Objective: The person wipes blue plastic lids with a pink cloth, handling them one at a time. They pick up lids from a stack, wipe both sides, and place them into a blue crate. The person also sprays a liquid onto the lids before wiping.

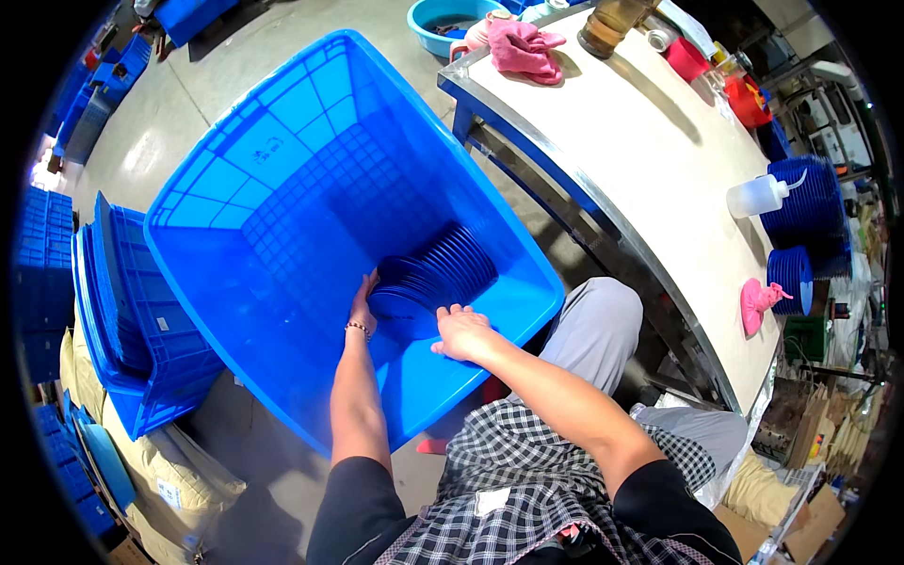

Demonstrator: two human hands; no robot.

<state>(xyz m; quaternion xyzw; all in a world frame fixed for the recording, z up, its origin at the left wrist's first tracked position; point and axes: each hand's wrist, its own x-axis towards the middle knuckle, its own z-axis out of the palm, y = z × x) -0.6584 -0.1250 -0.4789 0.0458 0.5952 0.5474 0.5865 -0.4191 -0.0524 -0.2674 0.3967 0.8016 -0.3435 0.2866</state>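
Observation:
A row of dark blue round discs (443, 266), plate-like, lies inside a large bright blue plastic crate (212, 301). The discs stand on edge and lean together, with the nearest one's flat face toward me. My left hand (362, 309) is curved along the left side of the nearest discs, its fingertips hidden behind their edge. At their lower right edge rests my right hand (463, 332), fingers bent over the rim. Both hands are closed about the near end of the row. A beaded bracelet (358, 329) circles my left wrist.
A pale worktable (650, 179) with a metal edge stands right, carrying a pink cloth (524, 52), a squeeze bottle (756, 196) and more disc stacks (789, 280). Stacked blue crates (155, 311) stand left, by pale sacks (174, 471). A light blue basin (438, 40) lies beyond.

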